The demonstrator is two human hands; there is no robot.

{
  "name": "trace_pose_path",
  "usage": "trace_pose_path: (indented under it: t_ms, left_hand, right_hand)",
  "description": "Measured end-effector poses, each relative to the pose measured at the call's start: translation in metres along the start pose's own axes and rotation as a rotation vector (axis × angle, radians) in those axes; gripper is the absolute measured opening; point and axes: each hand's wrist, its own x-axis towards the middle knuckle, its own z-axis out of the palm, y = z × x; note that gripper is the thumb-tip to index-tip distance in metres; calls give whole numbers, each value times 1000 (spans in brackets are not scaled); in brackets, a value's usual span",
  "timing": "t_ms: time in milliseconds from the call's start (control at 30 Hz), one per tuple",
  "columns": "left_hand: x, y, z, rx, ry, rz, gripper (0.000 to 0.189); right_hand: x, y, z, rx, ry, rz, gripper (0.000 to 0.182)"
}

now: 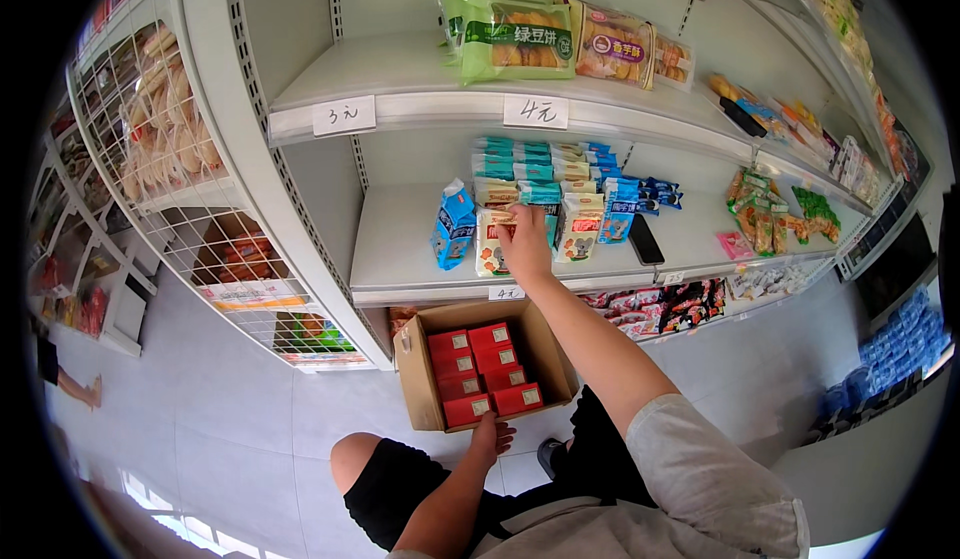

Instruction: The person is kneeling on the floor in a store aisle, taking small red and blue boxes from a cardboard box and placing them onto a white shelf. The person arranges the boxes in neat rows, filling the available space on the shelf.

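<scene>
My right hand [529, 240] reaches up to the middle shelf and grips a cream-coloured biscuit packet [490, 247] printed with a cartoon animal, its fingers on the right side and top. A similar cream packet [580, 229] stands just to the right. On the left a blue packet [454, 223] stands slightly turned. Behind them are rows of teal, cream and blue packets [532, 155]. Down low, my left hand [493, 437] is at the front edge of an open cardboard box [418, 379], fingers apart and holding nothing. Several red boxes [478, 407] with white labels sit inside it.
A black smartphone [646, 241] lies on the middle shelf [397, 251]. Bagged pastries [531, 37] stand on the shelf above, which overhangs. A white wire mesh panel [187, 206] flanks the left. A person's leg [75, 386] shows at far left; blue wrapped bottles [900, 334] are stacked right.
</scene>
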Motion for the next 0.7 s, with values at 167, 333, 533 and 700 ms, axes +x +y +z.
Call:
trace_pose_path:
  t_ms: [167, 333, 533, 700]
  left_hand:
    - [3, -1, -4, -7, -15, 2, 55]
    - [3, -1, -1, -10, -16, -2, 55]
    - [2, 1, 0, -12, -12, -14, 54]
    - [6, -1, 0, 3, -12, 0, 54]
  right_hand:
    - [-9, 5, 12, 45, 83, -60, 40]
    - [-9, 9, 11, 101, 114, -66, 42]
    - [1, -35, 2, -192, 156, -224, 43]
    - [23, -52, 20, -434, 98, -328, 34]
